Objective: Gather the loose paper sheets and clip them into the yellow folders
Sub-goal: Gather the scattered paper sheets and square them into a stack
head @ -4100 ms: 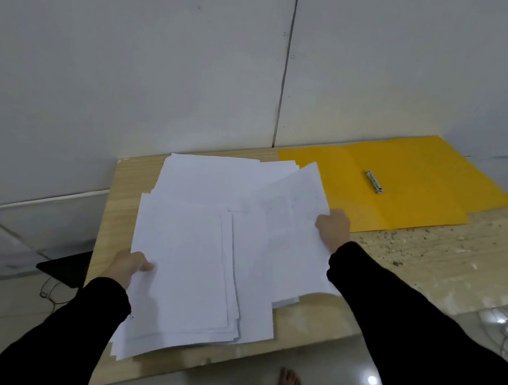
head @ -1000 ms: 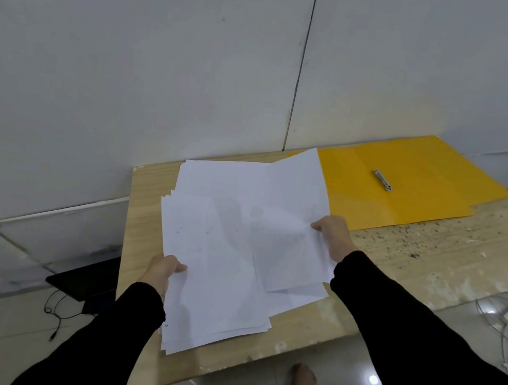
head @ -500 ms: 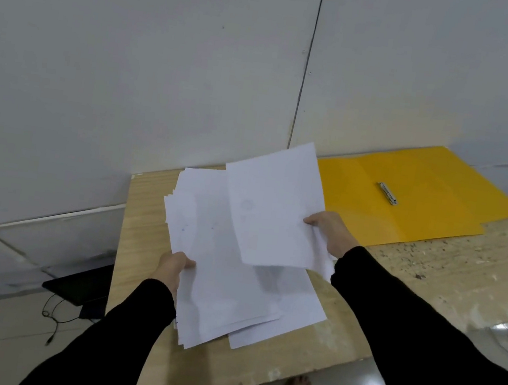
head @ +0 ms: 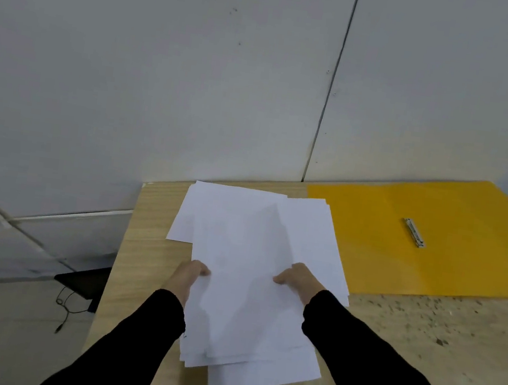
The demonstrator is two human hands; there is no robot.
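- Wooden worktop (head: 421,330), pushed against the wall: it carries the whole job, and from 3 to 4 o'clock it is speckled with dark flecks.
- Yellow folder (head: 449,269), at 2 o'clock from my pile: it lies open and flat with nothing filed in it. Its left part is overlapped by the paper. Whether a second folder lies beneath it I cannot tell.
- Paper sheets (head: 247,256), straight ahead at 12 o'clock: they are drawn into one rough pile in front of me.
  - The edges are not squared. One sheet juts out at 11 o'clock, others fan towards 1 o'clock, and a layer slides out at 6 o'clock.
  - By my reckoning the gathering is nearly done. Tapping the pile even, carrying it to the folder and clipping it in all remain.
- Right hand (head: 299,279): clamped on the pile's 3 o'clock edge, thumb on top, fingers hidden under the paper.
- Left hand (head: 186,277): gripping the 9 o'clock edge the same way, thumb pressed on the top sheet.
- Metal clip (head: 414,232), at the middle of the folder: it lies flat with no paper under it, well apart from both hands. The filing step has not begun.
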